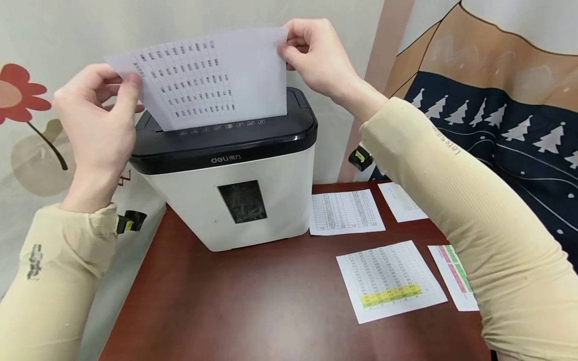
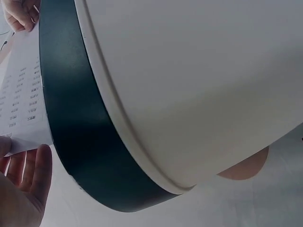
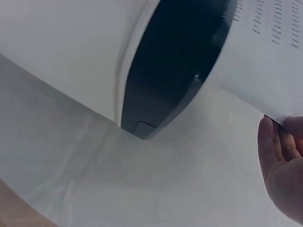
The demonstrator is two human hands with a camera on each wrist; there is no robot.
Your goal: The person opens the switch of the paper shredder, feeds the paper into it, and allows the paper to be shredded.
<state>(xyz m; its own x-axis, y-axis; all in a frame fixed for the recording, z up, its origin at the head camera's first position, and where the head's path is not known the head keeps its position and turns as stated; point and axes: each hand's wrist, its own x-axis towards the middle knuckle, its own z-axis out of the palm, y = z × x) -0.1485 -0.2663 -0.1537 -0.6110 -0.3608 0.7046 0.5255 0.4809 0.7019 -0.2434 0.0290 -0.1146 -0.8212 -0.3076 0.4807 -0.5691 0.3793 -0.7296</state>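
Note:
A printed sheet of paper (image 1: 257, 75) stands upright over the paper shredder (image 1: 189, 200), its lower edge at the slot in the black top. My left hand (image 1: 101, 113) pinches the sheet's left edge between thumb and fingers. At the upper right corner, my right hand (image 1: 316, 55) pinches it the same way. The left wrist view shows the left hand (image 2: 23, 189) at the sheet's edge beside the shredder's dark rim (image 2: 75, 94). In the right wrist view, fingers and thumb of the right hand (image 3: 286, 165) grip the sheet's corner (image 3: 255, 71).
The shredder stands on a dark red-brown table (image 1: 253, 311). To its right lie a sheet with a table grid (image 1: 345, 213), one with yellow rows (image 1: 390, 281), one with coloured bars (image 1: 453, 278) and a small printed sheet (image 1: 402, 203). A patterned curtain (image 1: 487, 100) hangs behind.

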